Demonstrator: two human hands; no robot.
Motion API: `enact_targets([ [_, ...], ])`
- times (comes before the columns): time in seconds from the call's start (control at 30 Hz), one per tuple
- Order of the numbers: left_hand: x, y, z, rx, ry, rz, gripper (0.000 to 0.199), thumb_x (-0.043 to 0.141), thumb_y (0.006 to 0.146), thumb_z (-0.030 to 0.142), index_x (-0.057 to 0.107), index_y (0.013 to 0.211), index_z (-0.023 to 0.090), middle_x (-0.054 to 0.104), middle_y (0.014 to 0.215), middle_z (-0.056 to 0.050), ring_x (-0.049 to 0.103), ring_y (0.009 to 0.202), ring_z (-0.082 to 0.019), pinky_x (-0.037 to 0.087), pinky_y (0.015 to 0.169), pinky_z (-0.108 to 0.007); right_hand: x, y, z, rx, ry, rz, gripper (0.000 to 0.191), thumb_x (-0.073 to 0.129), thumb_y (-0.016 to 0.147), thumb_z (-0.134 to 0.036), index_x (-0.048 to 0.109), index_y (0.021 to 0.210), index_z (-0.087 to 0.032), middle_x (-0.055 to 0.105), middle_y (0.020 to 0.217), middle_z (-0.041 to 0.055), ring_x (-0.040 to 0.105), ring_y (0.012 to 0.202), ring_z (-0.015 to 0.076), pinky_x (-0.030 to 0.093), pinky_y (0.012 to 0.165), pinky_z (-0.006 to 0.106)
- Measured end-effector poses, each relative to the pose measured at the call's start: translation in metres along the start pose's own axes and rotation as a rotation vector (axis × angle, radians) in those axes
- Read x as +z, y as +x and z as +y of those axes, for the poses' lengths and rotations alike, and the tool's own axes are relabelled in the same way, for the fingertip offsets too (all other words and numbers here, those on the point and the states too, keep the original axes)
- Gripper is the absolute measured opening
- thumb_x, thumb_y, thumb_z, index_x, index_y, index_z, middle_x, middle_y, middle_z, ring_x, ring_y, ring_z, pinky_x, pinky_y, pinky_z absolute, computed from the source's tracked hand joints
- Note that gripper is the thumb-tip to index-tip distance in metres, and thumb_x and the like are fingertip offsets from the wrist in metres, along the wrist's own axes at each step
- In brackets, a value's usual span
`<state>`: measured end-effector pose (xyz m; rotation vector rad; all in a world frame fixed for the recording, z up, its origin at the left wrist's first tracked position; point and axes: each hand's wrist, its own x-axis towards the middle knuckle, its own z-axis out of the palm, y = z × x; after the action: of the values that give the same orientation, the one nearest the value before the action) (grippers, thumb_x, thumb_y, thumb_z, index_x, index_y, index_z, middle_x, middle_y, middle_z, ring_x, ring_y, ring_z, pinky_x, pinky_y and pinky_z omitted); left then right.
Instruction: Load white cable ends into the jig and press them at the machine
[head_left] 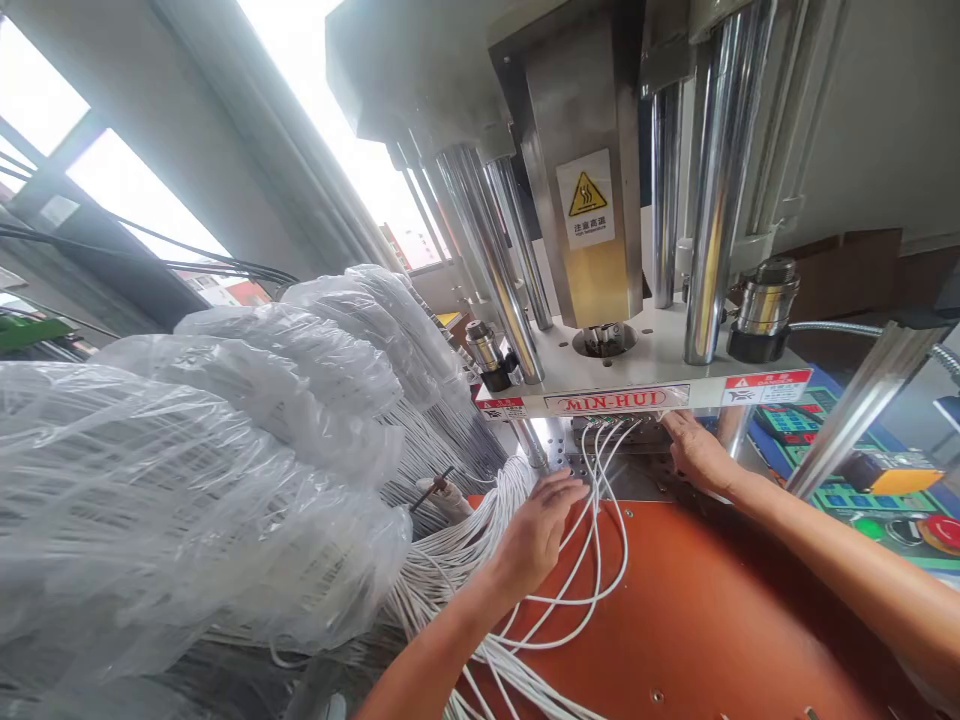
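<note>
A grey mold block (649, 437) sits under the front plate of an upright press. Several white cables (596, 520) run out of it, loop over the orange-brown table and join a thick bundle of cables (510, 495) on the left. My left hand (536, 530) hovers beside the looped cables, fingers stretched to the right, with nothing visible in its grasp. At the mold's right end, my right hand (701, 455) reaches in with fingers extended. Its fingertips touch or nearly touch the block, just below the plate edge, and are partly hard to see.
The press plate (570, 370) and its steel columns (705, 190) stand above my hands. A high-temperature label (586, 198) marks the nozzle housing. Plastic-wrapped cable coils (285, 430) crowd the left. The control panel (847, 490) with a red button (941, 532) is at right.
</note>
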<state>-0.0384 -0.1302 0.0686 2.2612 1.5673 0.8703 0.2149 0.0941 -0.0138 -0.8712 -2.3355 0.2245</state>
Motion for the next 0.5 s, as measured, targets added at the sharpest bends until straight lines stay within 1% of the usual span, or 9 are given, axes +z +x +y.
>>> enact_targets([
  [0.03,-0.003,-0.018,0.010,-0.009,-0.018,0.014,0.045,0.036,0.095,0.013,0.055,0.133,0.028,0.060,0.132,-0.005,0.045,0.134,-0.020,0.042,0.111,-0.042,0.001,-0.002,-0.003,-0.041,-0.021,-0.011,0.066,0.038,0.071,0.002,0.048,0.135,-0.013,0.054,0.133,0.0150,0.045,0.126,0.0272,0.041,0.101,0.044],
  [0.1,-0.006,-0.050,0.023,-0.068,-0.028,0.082,0.044,0.039,0.095,0.014,0.056,0.132,0.031,0.062,0.128,-0.005,0.050,0.129,-0.021,0.047,0.107,-0.042,0.005,-0.003,-0.008,-0.128,-0.077,-0.030,0.069,0.036,0.075,0.003,0.043,0.141,-0.016,0.052,0.137,0.0147,0.044,0.129,0.0270,0.043,0.097,0.042],
  [0.17,-0.005,-0.077,0.028,-0.139,-0.014,0.162,0.044,0.041,0.094,0.015,0.057,0.131,0.033,0.065,0.123,-0.006,0.056,0.122,-0.022,0.051,0.102,-0.041,0.011,-0.002,-0.010,-0.183,-0.134,-0.036,0.071,0.034,0.076,0.004,0.039,0.144,-0.015,0.054,0.135,0.0156,0.047,0.126,0.0268,0.044,0.094,0.042],
  [0.23,-0.001,-0.097,0.031,-0.183,-0.003,0.228,0.043,0.043,0.094,0.016,0.058,0.130,0.034,0.067,0.119,-0.006,0.060,0.116,-0.023,0.055,0.097,-0.040,0.014,0.003,-0.010,-0.205,-0.176,-0.055,0.072,0.035,0.076,0.005,0.039,0.145,-0.016,0.058,0.132,0.0146,0.051,0.122,0.0265,0.044,0.093,0.042],
  [0.3,0.003,-0.110,0.037,-0.198,-0.016,0.282,0.044,0.043,0.093,0.016,0.058,0.130,0.036,0.069,0.116,-0.005,0.063,0.112,-0.023,0.056,0.093,-0.038,0.015,0.008,-0.010,-0.230,-0.224,-0.101,0.073,0.037,0.074,0.005,0.041,0.144,-0.017,0.061,0.128,0.0133,0.054,0.118,0.0268,0.043,0.093,0.044],
  [0.37,0.007,-0.117,0.047,-0.190,-0.038,0.318,0.046,0.043,0.093,0.014,0.057,0.130,0.036,0.070,0.114,-0.004,0.064,0.110,-0.023,0.057,0.091,-0.038,0.014,0.014,-0.011,-0.250,-0.267,-0.141,0.071,0.037,0.073,0.005,0.045,0.141,-0.015,0.064,0.123,0.0143,0.056,0.116,0.0284,0.041,0.095,0.048],
  [0.43,0.011,-0.121,0.058,-0.167,-0.060,0.338,0.048,0.043,0.092,0.012,0.057,0.130,0.037,0.070,0.114,-0.004,0.064,0.109,-0.023,0.057,0.090,-0.040,0.012,0.018,-0.015,-0.252,-0.289,-0.150,0.068,0.037,0.074,0.004,0.048,0.139,-0.012,0.065,0.120,0.0170,0.057,0.115,0.0302,0.039,0.097,0.052],
  [0.5,0.015,-0.128,0.067,-0.137,-0.083,0.356,0.048,0.043,0.092,0.013,0.056,0.130,0.038,0.071,0.112,-0.005,0.065,0.106,-0.024,0.058,0.088,-0.042,0.009,0.019,-0.022,-0.234,-0.299,-0.133,0.068,0.036,0.074,0.003,0.045,0.141,-0.010,0.064,0.122,0.0199,0.057,0.116,0.0313,0.039,0.098,0.053],
])
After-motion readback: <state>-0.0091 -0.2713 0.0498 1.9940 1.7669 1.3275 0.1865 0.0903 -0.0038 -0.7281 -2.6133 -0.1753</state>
